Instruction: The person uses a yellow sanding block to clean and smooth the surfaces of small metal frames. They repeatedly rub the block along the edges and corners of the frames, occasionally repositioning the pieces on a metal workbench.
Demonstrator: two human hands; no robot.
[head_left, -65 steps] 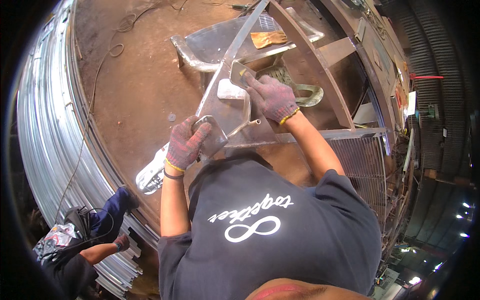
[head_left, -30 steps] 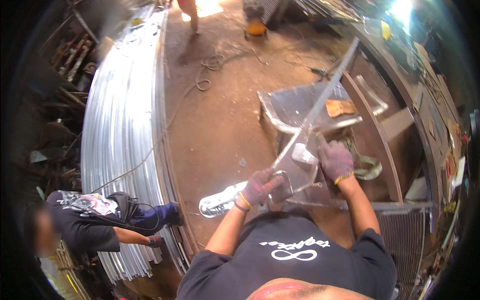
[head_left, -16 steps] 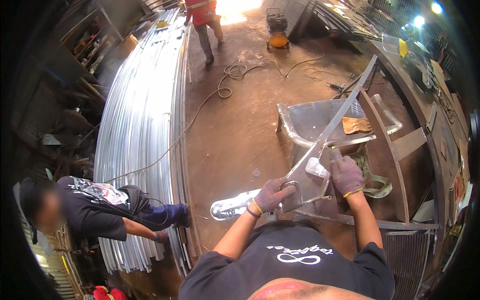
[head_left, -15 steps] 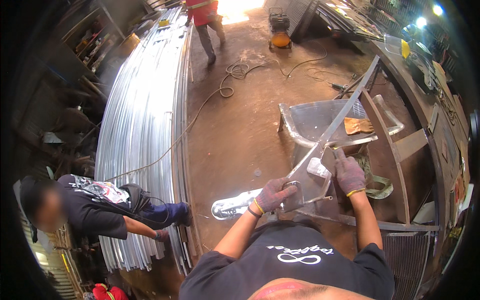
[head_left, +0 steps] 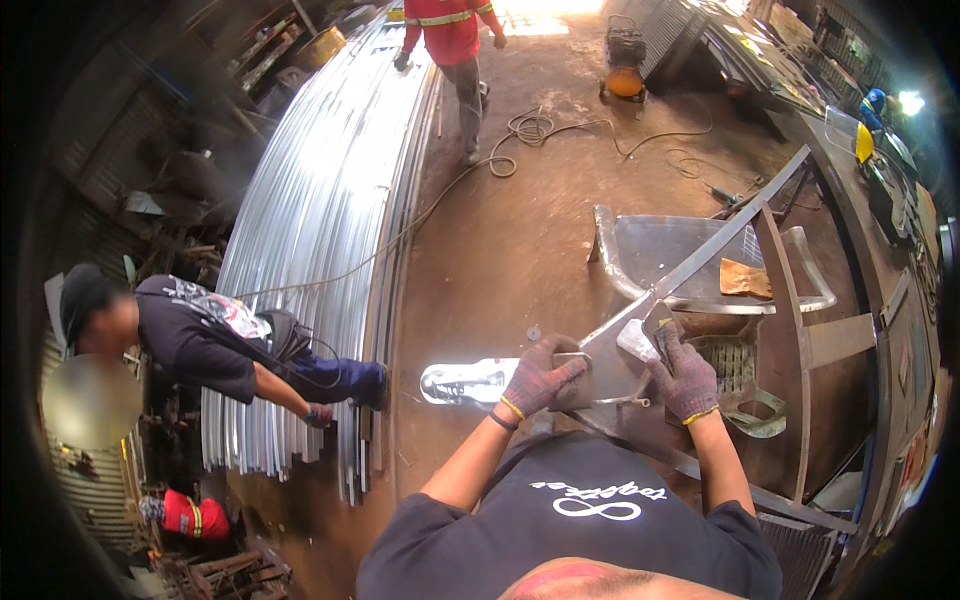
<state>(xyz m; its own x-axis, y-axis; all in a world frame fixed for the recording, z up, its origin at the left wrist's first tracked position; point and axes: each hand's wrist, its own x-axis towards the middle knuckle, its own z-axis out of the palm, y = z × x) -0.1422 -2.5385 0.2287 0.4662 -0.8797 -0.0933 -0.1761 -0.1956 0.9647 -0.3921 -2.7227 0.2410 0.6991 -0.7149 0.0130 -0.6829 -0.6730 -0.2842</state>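
My left hand (head_left: 545, 378), in a dark knitted glove, has its fingers closed on the edge of a flat grey plate (head_left: 603, 384). Opposite it, my gloved right hand (head_left: 686, 378) grips a thin scraper-like blade (head_left: 657, 320) that points away from me. A white patch (head_left: 637, 340) lies beside that blade; what it is made of I cannot make out. Just beyond my hands, a long grey metal bar (head_left: 715, 250) of a frame slants up to the right. A shiny silver elongated piece (head_left: 465, 382) is on the floor left of my left hand.
Long silver metal bars (head_left: 310, 220) lie stacked at left, where a person in black (head_left: 215, 335) bends over. Another person in red (head_left: 447, 40) stands farther off. A cable (head_left: 430, 205) crosses the floor. A curved metal frame (head_left: 690, 255) carries an orange glove (head_left: 745, 279).
My right hand has come down and closer to my left hand, its blade tilting with it. The view has shifted, and the person in red appears nearer.
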